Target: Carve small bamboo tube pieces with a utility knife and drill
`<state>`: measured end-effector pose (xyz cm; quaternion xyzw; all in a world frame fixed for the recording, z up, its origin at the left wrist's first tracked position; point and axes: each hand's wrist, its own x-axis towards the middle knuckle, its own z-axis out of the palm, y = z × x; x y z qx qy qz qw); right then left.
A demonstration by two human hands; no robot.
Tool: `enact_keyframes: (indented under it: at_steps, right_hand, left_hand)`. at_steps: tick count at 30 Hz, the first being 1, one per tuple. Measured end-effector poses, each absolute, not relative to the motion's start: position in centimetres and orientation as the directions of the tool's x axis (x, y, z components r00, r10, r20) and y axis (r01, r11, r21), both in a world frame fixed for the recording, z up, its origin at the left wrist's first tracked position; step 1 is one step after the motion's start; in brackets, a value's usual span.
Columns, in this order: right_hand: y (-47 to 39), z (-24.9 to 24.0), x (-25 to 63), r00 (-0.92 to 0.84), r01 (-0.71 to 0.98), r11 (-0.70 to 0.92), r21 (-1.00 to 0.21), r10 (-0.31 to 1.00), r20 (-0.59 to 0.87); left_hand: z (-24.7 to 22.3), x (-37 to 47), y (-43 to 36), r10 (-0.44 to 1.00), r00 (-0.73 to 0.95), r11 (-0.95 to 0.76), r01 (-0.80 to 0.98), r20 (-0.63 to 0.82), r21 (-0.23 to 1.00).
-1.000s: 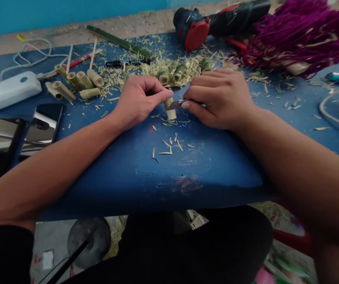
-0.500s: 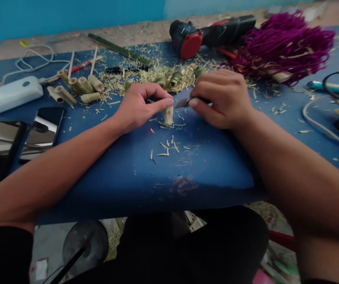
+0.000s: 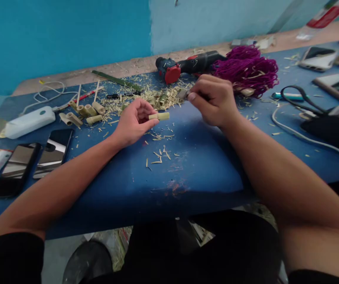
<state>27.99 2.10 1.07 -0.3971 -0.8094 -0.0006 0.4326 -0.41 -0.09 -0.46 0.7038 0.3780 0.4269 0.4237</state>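
Observation:
A short bamboo piece [image 3: 161, 116] lies level between the thumb and fingers of my left hand [image 3: 135, 122], lifted above the blue table. Its free end points right. My right hand [image 3: 212, 100] is closed round a knife [image 3: 183, 94], whose blade sticks out to the left, blurred and apart from the bamboo; the handle is mostly hidden in my fist. Thin bamboo shavings [image 3: 160, 154] are scattered on the table [image 3: 199, 157] below my hands. Behind them a heap of shavings [image 3: 169, 98] has greenish bamboo bits in it.
Several cut bamboo tubes [image 3: 82, 110] stand and lie at the left, near a white power strip [image 3: 32, 121] and two dark phones [image 3: 54, 152]. A power tool [image 3: 184, 67] and a purple string bundle [image 3: 246, 71] lie at the back. A white cable [image 3: 293, 132] curves at the right.
The bamboo piece was upright on the table under my left fingers; now it is lifted and turned level. The knife has moved away from it. My view has tilted up and right.

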Motion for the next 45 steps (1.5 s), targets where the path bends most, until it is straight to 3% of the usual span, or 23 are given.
enact_keyframes:
  at_steps: [4,10,45]
  right_hand:
    - [1.9,0.7,27.0,-0.507,0.568,0.772,-0.286,0.602,0.617]
    - [2.0,0.1,26.0,-0.631,0.514,0.829,-0.218,0.538,0.559]
    - [1.1,-0.5,25.2,-0.84,0.426,0.905,-0.015,0.401,0.365]
  left_hand:
    - [-0.5,-0.6,0.4,0.904,0.349,-0.311,0.138,0.248,0.94]
    - [-0.1,-0.7,0.2,0.904,0.335,-0.333,0.167,0.265,0.928]
    - [-1.3,-0.6,0.6,0.93,0.265,-0.298,0.136,0.255,0.945]
